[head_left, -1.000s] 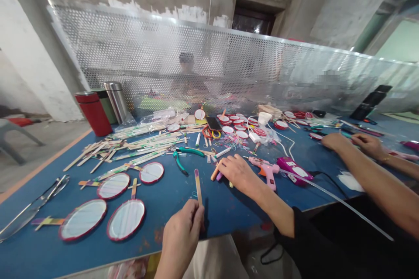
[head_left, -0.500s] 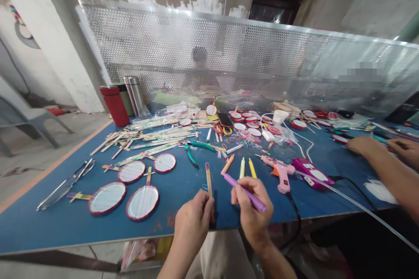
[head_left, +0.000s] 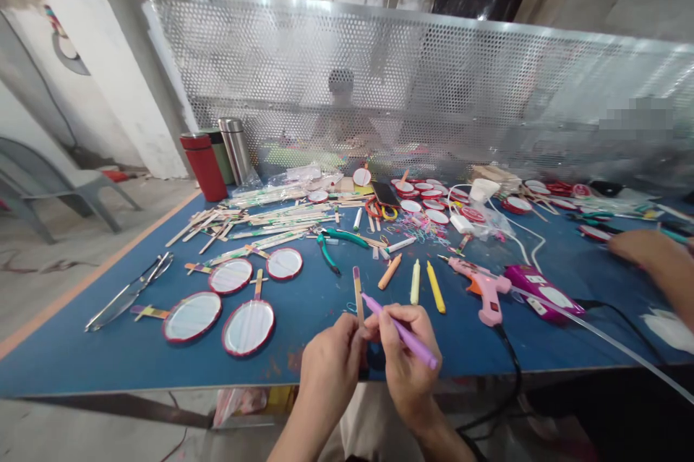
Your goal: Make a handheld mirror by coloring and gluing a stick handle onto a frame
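Note:
My left hand [head_left: 332, 357] pinches the lower end of a wooden craft stick [head_left: 358, 296], which points away from me and has a purple tip. Held in my right hand [head_left: 412, 353] is a purple marker [head_left: 404, 335], its tip close beside the stick; whether it touches I cannot tell. Just beyond lie an orange marker [head_left: 390, 272], a pale green marker [head_left: 415, 281] and a yellow marker [head_left: 435, 287]. To the left rest several round, red-rimmed pieces [head_left: 248, 328] with coloured stick handles.
Teal pliers [head_left: 330, 249] lie near the middle, with piles of craft sticks [head_left: 276, 220] behind. A pink glue gun [head_left: 482, 287] with a cord sits right, near a purple box [head_left: 542, 292]. Glasses [head_left: 130, 294] and bottles [head_left: 204, 167] stand left. A co-worker's arm [head_left: 656, 259] reaches in from the right.
My right hand has moved left with the purple marker, bringing its tip from by the orange marker to the stick. The whole view has shifted slightly.

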`<control>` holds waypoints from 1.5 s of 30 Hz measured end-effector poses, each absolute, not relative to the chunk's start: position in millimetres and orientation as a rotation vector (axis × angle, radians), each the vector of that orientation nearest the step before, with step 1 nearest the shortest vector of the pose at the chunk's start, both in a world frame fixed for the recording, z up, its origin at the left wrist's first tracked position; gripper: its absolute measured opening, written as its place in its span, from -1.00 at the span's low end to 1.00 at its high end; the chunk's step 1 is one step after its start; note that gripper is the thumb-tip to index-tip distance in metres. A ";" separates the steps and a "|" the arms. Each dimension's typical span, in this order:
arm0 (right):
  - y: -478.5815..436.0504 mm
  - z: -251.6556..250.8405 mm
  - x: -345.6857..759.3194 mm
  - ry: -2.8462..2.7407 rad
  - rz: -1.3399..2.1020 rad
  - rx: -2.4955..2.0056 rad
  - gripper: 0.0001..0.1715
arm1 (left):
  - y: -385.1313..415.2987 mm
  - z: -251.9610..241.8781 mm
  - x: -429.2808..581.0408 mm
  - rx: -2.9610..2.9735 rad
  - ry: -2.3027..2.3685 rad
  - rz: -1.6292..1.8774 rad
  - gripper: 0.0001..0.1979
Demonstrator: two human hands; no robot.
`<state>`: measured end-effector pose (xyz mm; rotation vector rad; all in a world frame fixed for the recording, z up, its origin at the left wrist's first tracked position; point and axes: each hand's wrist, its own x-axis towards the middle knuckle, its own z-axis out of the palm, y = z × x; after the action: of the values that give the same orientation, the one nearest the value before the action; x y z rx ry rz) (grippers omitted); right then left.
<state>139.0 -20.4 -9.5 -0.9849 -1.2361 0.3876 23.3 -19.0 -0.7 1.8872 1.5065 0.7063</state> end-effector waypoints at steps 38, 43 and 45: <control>-22.8 -10.3 140.9 -1.301 0.385 -1.061 -0.95 | -19.8 -1.2 24.1 1.898 1.516 0.720 -0.74; -25.9 -7.5 139.6 -1.302 0.352 -1.055 -0.92 | -20.6 -0.5 23.0 1.901 1.519 0.716 -0.73; -24.4 -2.2 145.6 -1.382 0.216 -1.059 -0.89 | -20.7 -0.1 22.1 1.894 1.484 0.711 -0.72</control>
<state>145.6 -24.4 -2.2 -1.0594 -1.3819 0.2158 22.1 -20.7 -0.1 1.8943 1.4840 0.7113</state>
